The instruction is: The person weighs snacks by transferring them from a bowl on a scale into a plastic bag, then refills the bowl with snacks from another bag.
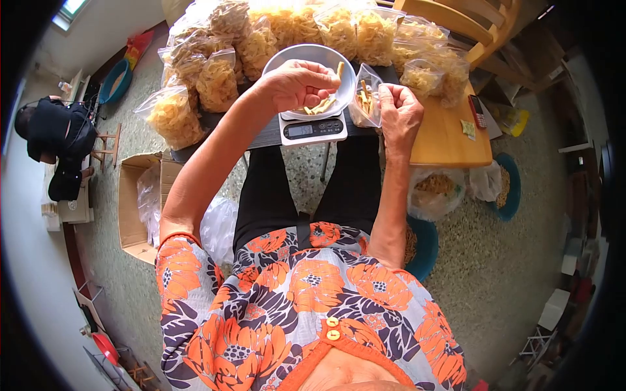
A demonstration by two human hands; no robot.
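My left hand (298, 85) is closed in a pinch on a pale yellow dried strip (340, 70), above a white bowl (274, 62). A few similar strips (321, 106) lie in the bowl. The bowl sits on a white kitchen scale (313, 130) with a lit digital display. Just to the right, my right hand (400, 112) grips the edge of a clear plastic bag (372, 78) between thumb and fingers. This bag stands upright with its mouth up and has several dried strips (365, 98) inside.
Several filled clear bags (280, 29) are heaped along the table's far side. On the wooden table (450, 146) at right are a red phone (477, 111) and a small packet (468, 128). A cardboard box (138, 215) stands at left, and a person (55, 133) sits beyond it.
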